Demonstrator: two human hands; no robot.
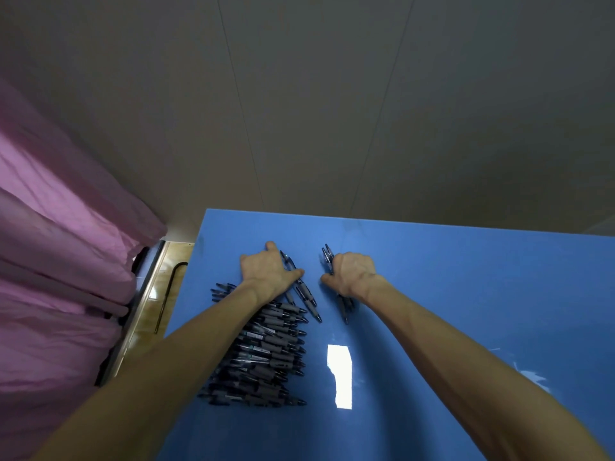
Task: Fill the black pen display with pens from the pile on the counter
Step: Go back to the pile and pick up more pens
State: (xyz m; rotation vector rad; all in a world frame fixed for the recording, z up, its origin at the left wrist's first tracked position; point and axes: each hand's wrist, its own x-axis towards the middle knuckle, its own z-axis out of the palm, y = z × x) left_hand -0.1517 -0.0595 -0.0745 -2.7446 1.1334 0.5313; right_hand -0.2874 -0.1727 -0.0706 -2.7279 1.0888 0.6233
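A pile of dark pens with grey grips (266, 354) lies on the blue counter (449, 294), under my left forearm. At the pile's far end my left hand (266, 267) rests on top, its thumb and fingers closed on a couple of pens (304, 292) that stick out toward me. To the right, my right hand (351, 272) is shut on a small bunch of pens (327, 256), whose ends show above and below the fist. No black pen display is in view.
The counter's far edge meets a grey panelled wall (332, 111). Pink cloth (60, 261) hangs at the left, beside a gap with a wooden floor and a dark bent rod (169, 287). A bright light reflection (339, 374) lies on the counter.
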